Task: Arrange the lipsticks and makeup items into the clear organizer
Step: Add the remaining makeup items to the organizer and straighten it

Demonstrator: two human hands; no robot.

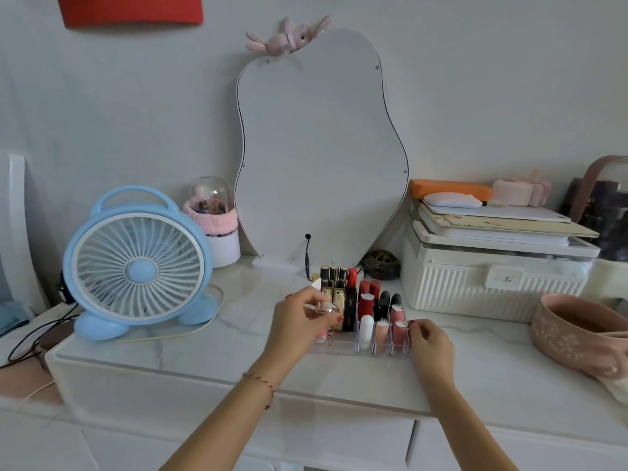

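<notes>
A: What do the hands nearest the front edge of the white marble-look counter do?
B: The right hand has its fingers curled, fingertips pinching the right end wall of the clear plastic compartmented organizer. The left hand is over the organizer's left part, thumb and fingers pinched round a small clear glass item; what it is cannot be told

A: And where does the organizer stand?
B: Near the middle of the counter, a little back from the front edge. Its right cells hold upright pink, white, red and black lipstick tubes; behind the left hand stand taller gold-and-black tubes

A: To the sides?
B: A round pale blue desk fan stands toward the left edge, a pink patterned bowl toward the right edge, and a ribbed white storage box with flat things stacked on top sits behind the bowl

A: Farthest back?
B: A pear-shaped white board leans at the back edge against the wall, a pink plush rabbit on its top
</notes>
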